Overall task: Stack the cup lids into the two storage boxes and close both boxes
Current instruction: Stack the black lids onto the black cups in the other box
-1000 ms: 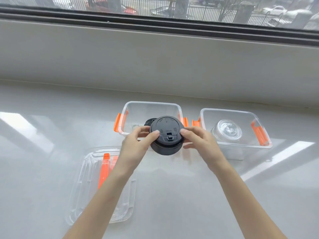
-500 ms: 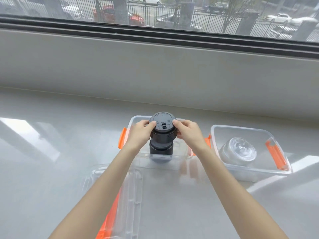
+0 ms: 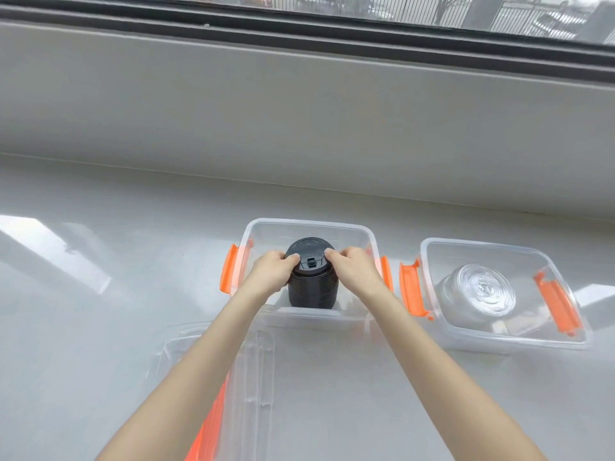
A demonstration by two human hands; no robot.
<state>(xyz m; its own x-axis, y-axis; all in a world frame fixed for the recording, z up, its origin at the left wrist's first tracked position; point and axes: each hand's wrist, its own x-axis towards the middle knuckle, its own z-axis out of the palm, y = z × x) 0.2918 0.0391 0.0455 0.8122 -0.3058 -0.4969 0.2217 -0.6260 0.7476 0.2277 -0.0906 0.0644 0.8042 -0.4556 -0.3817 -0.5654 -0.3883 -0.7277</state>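
Note:
A stack of black cup lids [image 3: 312, 287] stands upright inside the left clear storage box [image 3: 309, 227], which has orange side clasps. My left hand [image 3: 271, 271] and my right hand [image 3: 351, 269] pinch the top black lid from either side. The right clear box [image 3: 432, 257] holds a stack of clear cup lids [image 3: 479, 294]. Both boxes are uncovered.
A clear box cover with an orange strip [image 3: 253, 377] lies on the white counter in front of the left box, partly under my left forearm. A grey ledge and a window run along the back.
Both hands have carried the black lids from above the box's front edge down into the left box; the stack now sits lower inside it. The view has shifted closer.

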